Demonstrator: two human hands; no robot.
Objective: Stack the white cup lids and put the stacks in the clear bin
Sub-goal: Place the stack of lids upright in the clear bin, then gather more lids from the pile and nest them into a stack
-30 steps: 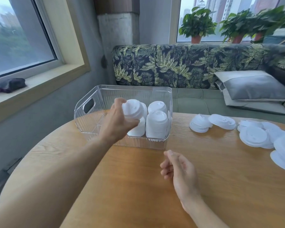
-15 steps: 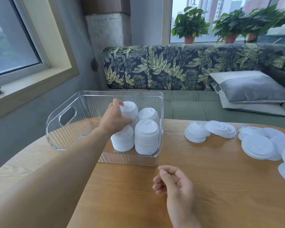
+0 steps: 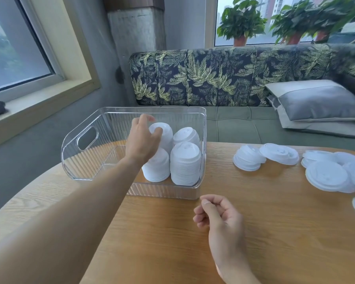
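Clear bin (image 3: 152,109) is sitting on the wooden desk (image 3: 275,232), with ribbed walls and an oval handle cut-out in its left end. Four stacks of white cup lids are standing inside, crowding its right half two by two: back-left stack (image 3: 165,136), back-right stack (image 3: 186,135), front-left stack (image 3: 157,170), front-right stack (image 3: 184,163). All are sitting dome-up, with the rims showing as fine bands down the sides, plainest on the front-right one.

Left hand (image 3: 140,143) is reaching over the near wall to the back-left stack. Its fingers (image 3: 146,118) are lying loose: the thumb tip is touching the top lid and the forefinger is lifting clear above it, with no grip showing. Right hand (image 3: 217,214) is hanging over the desk in front of the bin, loosely curled and holding nothing; contact with the wood cannot be told.

Loose lids (image 3: 328,175) are lying well to the right of the bin, with a small heap (image 3: 248,158) nearest it.

One second ago the left hand was holding that stack tilted in the air over the bin, fingers wrapped round it. Half a second ago it was lowering it behind the front-left stack, still gripping. Now the stack is standing upright there and the grip is coming off. The right hand is keeping the same curled pose. The loose lids are lying as before.
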